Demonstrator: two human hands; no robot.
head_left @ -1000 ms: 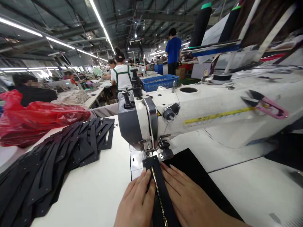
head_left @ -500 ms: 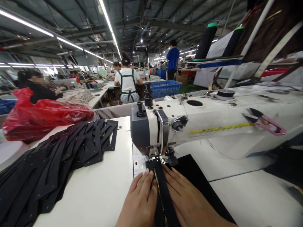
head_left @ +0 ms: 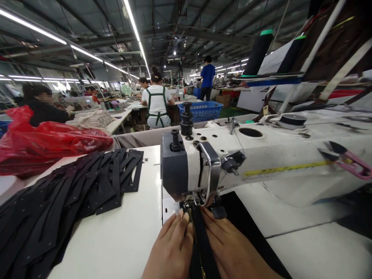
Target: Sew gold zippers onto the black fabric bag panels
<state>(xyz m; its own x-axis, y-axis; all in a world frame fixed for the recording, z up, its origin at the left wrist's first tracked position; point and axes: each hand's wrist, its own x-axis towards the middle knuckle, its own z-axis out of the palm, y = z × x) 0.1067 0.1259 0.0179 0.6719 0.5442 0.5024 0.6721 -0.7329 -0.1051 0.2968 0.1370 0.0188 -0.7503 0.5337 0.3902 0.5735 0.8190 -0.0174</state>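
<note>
A black fabric piece (head_left: pixel 207 257) with a gold-toothed zipper (head_left: pixel 195 232) runs under the presser foot of a white sewing machine (head_left: pixel 193 162). Flat on its left edge lies my left hand (head_left: pixel 173 244), fingertips just in front of the foot. On the right side of the zipper my right hand (head_left: pixel 229 244) rests with its fingers stretched forward on the cloth. Neither hand grips anything. The needle area is partly hidden by the machine head. More black fabric (head_left: pixel 247 217) spreads out under and beyond my right hand.
Black cut strips (head_left: pixel 87 182) are piled on the left of the white table (head_left: pixel 116 236), beside a red plastic bag (head_left: pixel 58 139). Pink-handled snips (head_left: pixel 353 162) lie on the machine arm. Thread cones (head_left: pixel 258 52) stand behind it. People and a blue basket (head_left: pixel 203 111) are further back.
The view has shifted slightly, so the machine appears larger and its arm further right. The zipper piece has advanced a little under the foot. Both hands remain flat on the cloth.
</note>
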